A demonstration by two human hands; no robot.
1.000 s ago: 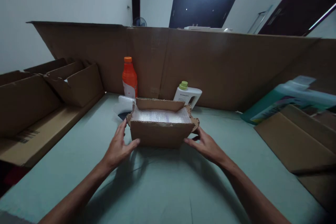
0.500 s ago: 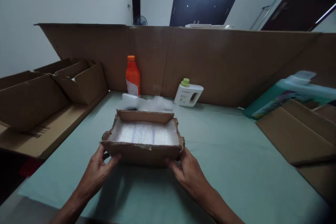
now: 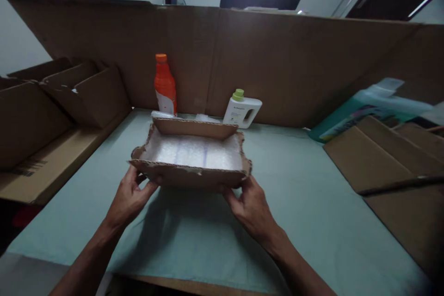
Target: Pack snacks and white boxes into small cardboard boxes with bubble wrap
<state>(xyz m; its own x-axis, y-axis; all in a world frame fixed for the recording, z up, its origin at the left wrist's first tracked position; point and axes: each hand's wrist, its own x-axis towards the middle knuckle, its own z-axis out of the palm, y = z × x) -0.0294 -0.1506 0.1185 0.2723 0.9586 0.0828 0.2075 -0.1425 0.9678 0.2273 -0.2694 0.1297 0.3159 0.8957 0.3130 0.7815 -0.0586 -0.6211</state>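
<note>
A small open-topped cardboard box [image 3: 194, 176] with ragged edges is held between both hands, over the middle of the cloth. Inside it lies bubble wrap [image 3: 190, 150] with faint purple lines; anything under the wrap is hidden. My left hand [image 3: 133, 194] grips the box's near left corner, thumb on the front wall and fingers out of sight beneath. At the near right corner my right hand [image 3: 249, 203] holds it the same way. A shadow falls on the cloth below the box, which looks lifted.
An orange bottle [image 3: 165, 85] and a white jug with green cap [image 3: 242, 110] stand behind the box, before a tall cardboard panel [image 3: 294, 64]. Cardboard boxes [image 3: 97, 97] line the left. At right, a teal liquid container [image 3: 360, 111] leans by more cardboard [image 3: 367, 157]. Pale green cloth [image 3: 305, 222] covers the table.
The box has risen and appears larger, with both hands still gripping it. It now covers more of the clear wrap behind it. The camera view has tilted down and shifted slightly right.
</note>
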